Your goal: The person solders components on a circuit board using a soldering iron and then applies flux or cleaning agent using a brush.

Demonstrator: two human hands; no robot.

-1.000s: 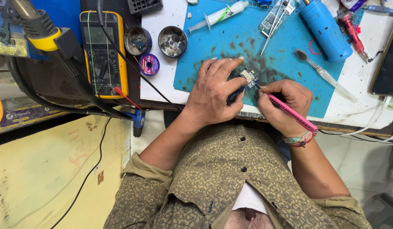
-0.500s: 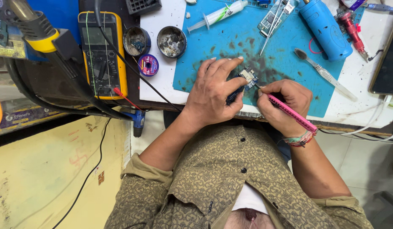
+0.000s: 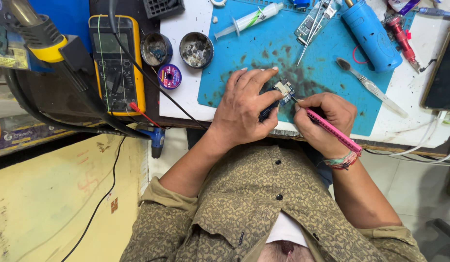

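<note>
The person wears a button-up shirt (image 3: 263, 208) of olive-khaki cloth, covered all over in a small curling pattern of a lighter tone. Dark round buttons run down its front placket. Both sleeves are rolled up to thick cuffs just above the elbows, leaving the forearms bare. Below the lowest closed button the shirt parts over a white undershirt (image 3: 285, 229). On the right wrist sits a bracelet (image 3: 342, 160) of pink, green and pale threads.
</note>
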